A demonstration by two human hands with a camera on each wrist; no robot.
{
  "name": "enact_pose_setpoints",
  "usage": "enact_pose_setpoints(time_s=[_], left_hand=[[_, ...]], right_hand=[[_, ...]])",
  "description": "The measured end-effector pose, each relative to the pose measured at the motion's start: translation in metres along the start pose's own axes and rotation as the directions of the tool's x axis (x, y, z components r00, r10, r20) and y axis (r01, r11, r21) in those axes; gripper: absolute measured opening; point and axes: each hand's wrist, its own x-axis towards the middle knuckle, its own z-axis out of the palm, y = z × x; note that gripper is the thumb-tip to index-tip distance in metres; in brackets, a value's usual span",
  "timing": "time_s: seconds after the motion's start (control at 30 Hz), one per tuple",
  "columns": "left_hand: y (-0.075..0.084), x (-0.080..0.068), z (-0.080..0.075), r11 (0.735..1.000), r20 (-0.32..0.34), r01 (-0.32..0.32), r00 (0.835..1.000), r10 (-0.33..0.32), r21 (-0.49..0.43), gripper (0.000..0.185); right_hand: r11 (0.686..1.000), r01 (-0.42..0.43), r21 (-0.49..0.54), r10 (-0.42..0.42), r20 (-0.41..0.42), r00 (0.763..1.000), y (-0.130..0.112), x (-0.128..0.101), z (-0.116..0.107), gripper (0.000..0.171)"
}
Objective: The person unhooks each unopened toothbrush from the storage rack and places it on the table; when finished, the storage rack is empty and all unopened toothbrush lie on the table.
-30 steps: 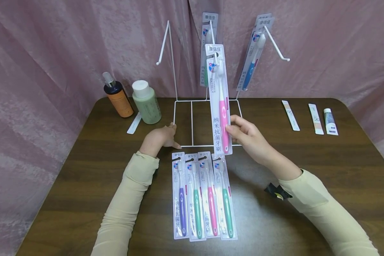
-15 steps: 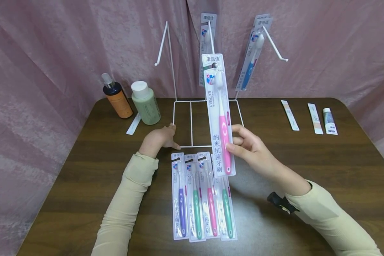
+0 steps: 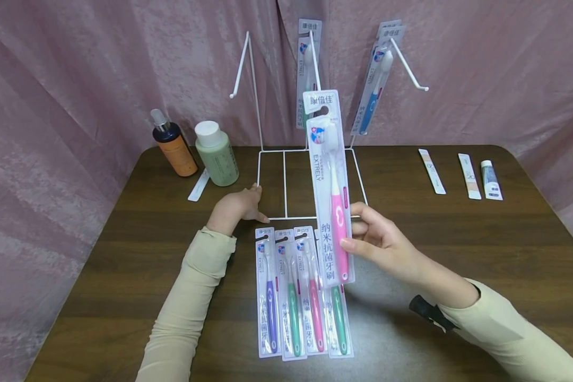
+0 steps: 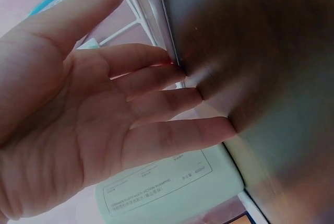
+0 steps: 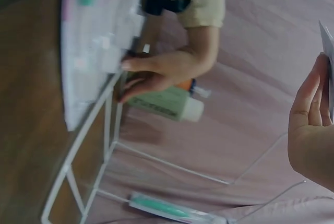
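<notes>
My right hand (image 3: 387,241) pinches the lower right edge of a packaged toothbrush (image 3: 339,223) with a pink handle. The pack is held up in front of the white wire rack (image 3: 285,183), hiding the middle hook's tip. My left hand (image 3: 239,207) rests at the rack base's left side, its thumb by the front left corner. In the left wrist view its fingers (image 4: 172,132) are extended, tips on the tabletop. Below the rack lie several packaged toothbrushes in a row: purple (image 3: 271,313), green (image 3: 293,313), pink (image 3: 316,313), and another green (image 3: 339,323), partly covered by the held pack.
A green-handled toothbrush pack (image 3: 307,69) hangs on the middle hook; blue-handled packs (image 3: 374,90) hang on the right hook (image 3: 408,66). An orange spray bottle (image 3: 175,151) and a green bottle (image 3: 218,159) stand at left. Two paper strips (image 3: 432,171) and a small tube (image 3: 492,181) lie at right.
My right hand has drawn the pink toothbrush pack away from the middle hook, toward me and downward, over the row. The hook tip no longer shows through its hole. My left hand has stayed put.
</notes>
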Motion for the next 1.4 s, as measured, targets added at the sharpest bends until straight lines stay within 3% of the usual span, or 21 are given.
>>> enact_pose_setpoints(time_s=[0.17, 0.33, 0.53, 0.73, 0.83, 1.0, 1.2, 1.4], left_hand=[[0.000, 0.000, 0.000, 1.000, 0.000, 0.004, 1.000, -0.004, 0.010, 0.092], [0.000, 0.000, -0.001, 1.000, -0.001, -0.001, 1.000, 0.001, 0.007, 0.091], [-0.002, -0.002, -0.002, 1.000, -0.005, -0.003, 1.000, 0.003, 0.003, 0.091], [-0.003, -0.002, -0.002, 1.000, -0.013, -0.002, 1.000, 0.002, 0.011, 0.092], [-0.002, -0.001, -0.001, 1.000, -0.006, -0.005, 1.000, 0.005, 0.011, 0.092], [0.000, 0.000, 0.000, 1.000, -0.009, -0.008, 1.000, 0.008, 0.003, 0.092], [0.001, 0.000, -0.001, 1.000, -0.003, -0.005, 1.000, 0.005, -0.003, 0.092], [0.001, -0.001, -0.001, 1.000, 0.001, 0.005, 1.000, -0.005, 0.000, 0.093]], right_hand=[[0.993, -0.110, -0.039, 0.110, 0.009, 0.994, 0.009, -0.017, -0.002, 0.032], [0.950, -0.275, -0.151, 0.275, -0.017, 0.961, 0.016, -0.033, -0.009, 0.046], [0.862, -0.458, -0.218, 0.461, -0.036, 0.886, 0.022, -0.046, -0.018, 0.057], [0.786, -0.597, -0.162, 0.606, 0.004, 0.796, 0.034, -0.063, -0.022, 0.065], [0.753, -0.640, -0.155, 0.648, 0.006, 0.762, 0.038, -0.074, -0.025, 0.065], [0.735, -0.663, -0.141, 0.669, -0.005, 0.743, 0.040, -0.085, -0.033, 0.061], [0.686, -0.715, -0.136, 0.722, 0.013, 0.691, 0.045, -0.094, -0.038, 0.060], [0.663, -0.739, -0.123, 0.747, 0.052, 0.662, 0.051, -0.097, -0.039, 0.058]])
